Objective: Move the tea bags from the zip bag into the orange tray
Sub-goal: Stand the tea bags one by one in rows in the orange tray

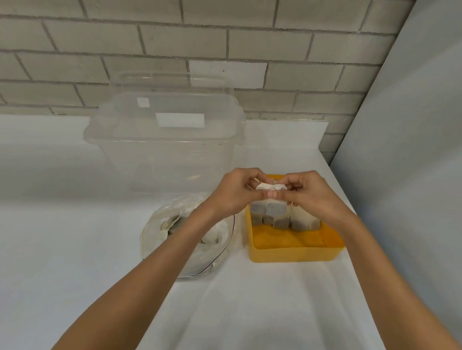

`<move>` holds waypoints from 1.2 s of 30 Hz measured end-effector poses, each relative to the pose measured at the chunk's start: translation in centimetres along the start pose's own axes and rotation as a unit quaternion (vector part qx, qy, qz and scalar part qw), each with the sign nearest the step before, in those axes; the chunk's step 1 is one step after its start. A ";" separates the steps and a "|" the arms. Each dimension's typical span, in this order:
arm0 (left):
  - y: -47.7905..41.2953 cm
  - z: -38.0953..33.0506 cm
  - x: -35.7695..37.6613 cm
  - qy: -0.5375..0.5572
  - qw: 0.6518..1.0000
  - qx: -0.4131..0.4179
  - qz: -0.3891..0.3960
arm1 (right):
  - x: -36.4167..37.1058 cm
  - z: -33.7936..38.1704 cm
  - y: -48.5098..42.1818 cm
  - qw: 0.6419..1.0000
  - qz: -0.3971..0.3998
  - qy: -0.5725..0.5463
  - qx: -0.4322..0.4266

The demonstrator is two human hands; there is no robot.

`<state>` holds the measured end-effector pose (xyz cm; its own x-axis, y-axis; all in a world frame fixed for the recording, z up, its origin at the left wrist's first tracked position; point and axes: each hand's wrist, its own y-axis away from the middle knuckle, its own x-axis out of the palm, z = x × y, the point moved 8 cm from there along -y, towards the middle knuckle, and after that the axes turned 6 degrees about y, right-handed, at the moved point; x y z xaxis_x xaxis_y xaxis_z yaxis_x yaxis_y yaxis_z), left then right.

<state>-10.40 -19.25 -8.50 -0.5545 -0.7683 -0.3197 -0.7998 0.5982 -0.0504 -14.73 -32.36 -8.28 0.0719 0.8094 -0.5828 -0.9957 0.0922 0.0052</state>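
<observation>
Orange tray [292, 251], white-and-grey tea bags [280, 219], clear zip bag [216, 255] with seemingly purple seal line, white table [65, 247]

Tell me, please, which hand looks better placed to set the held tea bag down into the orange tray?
Probably the right hand: it hangs directly above the orange tray, sharing the tea bag with the left hand, whose forearm crosses over the zip bag.

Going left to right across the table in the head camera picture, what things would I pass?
zip bag → orange tray; the clear plastic box stands behind, mostly above the bag, so I leave it unplaced.
</observation>
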 end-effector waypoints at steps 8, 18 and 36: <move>-1.7 1.3 3.5 -0.299 0.951 -0.006 0.080 | -2.1 -3.7 0.4 0.991 -0.058 0.119 0.024; -1.8 3.1 4.8 -0.465 0.881 0.026 0.083 | -1.6 -5.8 1.0 0.988 -0.052 0.138 0.052; -3.1 3.3 4.5 -0.571 0.816 0.079 0.038 | 0.3 -6.3 1.4 0.990 -0.002 0.122 0.071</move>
<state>-9.63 -23.80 -12.86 0.0465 -0.0680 -0.9966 -0.6828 0.7260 -0.0814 -16.43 -35.61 -13.54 0.0418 0.6468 -0.7615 -0.9759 0.1898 0.1076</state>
